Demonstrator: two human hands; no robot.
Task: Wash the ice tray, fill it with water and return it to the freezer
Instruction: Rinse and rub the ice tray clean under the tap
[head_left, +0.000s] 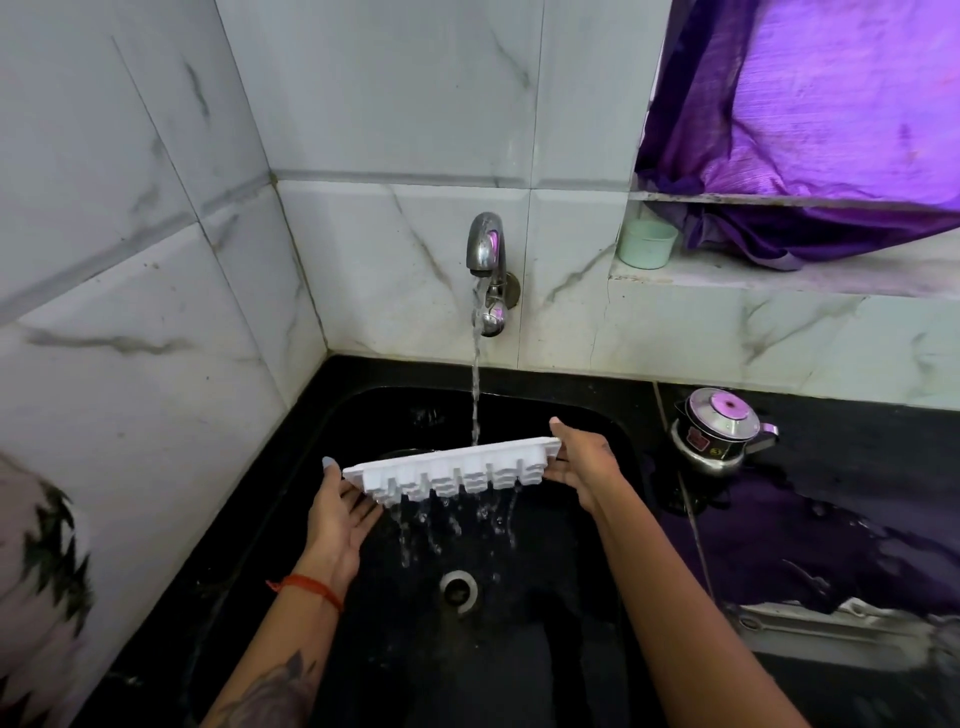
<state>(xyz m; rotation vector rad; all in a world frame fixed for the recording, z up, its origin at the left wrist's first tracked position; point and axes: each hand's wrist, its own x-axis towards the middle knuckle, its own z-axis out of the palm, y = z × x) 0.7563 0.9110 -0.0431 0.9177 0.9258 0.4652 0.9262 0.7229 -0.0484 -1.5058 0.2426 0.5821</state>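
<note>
White rigid plastic: the ice tray (457, 467) hangs between your hands above the sink (597, 415), tilted, under the tap (485, 249) stream, water spilling from its lower edge. Your left hand (340, 512) supports the near-left end on a mostly flat palm, thumb over the rim. Your right hand (584, 465) holds the far-right end, fingers hidden behind it. Judged light and stiff but slippery when wet. Keep hold at both short ends; level it before filling, or it will slop.

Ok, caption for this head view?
Both hands tilt the white ice tray under the running tap, water draining into the black sink.
</note>
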